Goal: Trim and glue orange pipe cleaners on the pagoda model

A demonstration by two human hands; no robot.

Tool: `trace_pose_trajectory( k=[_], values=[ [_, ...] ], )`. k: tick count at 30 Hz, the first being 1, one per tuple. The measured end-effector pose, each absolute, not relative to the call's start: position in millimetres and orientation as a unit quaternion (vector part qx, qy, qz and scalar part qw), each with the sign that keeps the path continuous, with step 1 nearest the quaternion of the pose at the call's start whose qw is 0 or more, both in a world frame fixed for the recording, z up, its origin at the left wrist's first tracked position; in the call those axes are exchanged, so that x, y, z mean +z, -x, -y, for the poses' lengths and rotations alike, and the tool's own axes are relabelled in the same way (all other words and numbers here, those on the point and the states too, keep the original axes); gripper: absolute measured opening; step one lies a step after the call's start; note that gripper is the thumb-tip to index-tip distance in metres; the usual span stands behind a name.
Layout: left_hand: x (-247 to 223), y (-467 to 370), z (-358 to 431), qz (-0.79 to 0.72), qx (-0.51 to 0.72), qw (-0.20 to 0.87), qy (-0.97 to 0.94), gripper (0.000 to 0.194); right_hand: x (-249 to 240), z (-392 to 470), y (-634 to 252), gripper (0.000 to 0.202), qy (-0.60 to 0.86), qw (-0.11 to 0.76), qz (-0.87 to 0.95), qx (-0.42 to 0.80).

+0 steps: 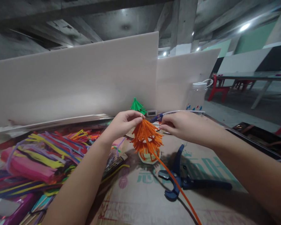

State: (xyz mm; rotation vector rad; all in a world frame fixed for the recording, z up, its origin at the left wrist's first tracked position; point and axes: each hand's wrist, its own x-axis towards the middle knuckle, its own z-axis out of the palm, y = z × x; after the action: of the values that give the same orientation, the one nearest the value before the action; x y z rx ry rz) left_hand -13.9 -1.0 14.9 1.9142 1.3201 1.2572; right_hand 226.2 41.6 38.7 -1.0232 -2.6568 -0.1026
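Grip of the left hand (pixel 122 122) clamped on the tip of a conical orange fuzzy-stem tree (pixel 145 134) above printed brown cardboard (pixel 128 195); right hand (pixel 187 124) alongside, its grip state indeterminable. Beyond, a green fuzzy-stem tree (pixel 137 107) before an upright white panel (pixel 84 81); farther off, a red chair (pixel 220 90).

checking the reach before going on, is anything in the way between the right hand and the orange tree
Nothing visible stands between the right hand and the orange tree, whose tip the left hand pinches. The blue cutter lies nearer the camera, off that path.
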Motion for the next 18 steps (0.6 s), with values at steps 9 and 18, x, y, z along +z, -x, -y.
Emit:
trace_pose_trajectory(
  k=[9, 18],
  values=[
    [7.2, 7.3, -6.8, -0.489, 0.473, 0.201, -0.705, 0.028, 34.5, -31.1, -217.7, 0.031, 0.288, 0.107, 0.951, 0.045],
    [9.2, 9.5, -7.7, -0.524, 0.488, 0.139, -0.684, 0.026, 7.2, -27.9, -204.8, 0.019, 0.34, 0.121, 0.931, -0.054]
  ],
)
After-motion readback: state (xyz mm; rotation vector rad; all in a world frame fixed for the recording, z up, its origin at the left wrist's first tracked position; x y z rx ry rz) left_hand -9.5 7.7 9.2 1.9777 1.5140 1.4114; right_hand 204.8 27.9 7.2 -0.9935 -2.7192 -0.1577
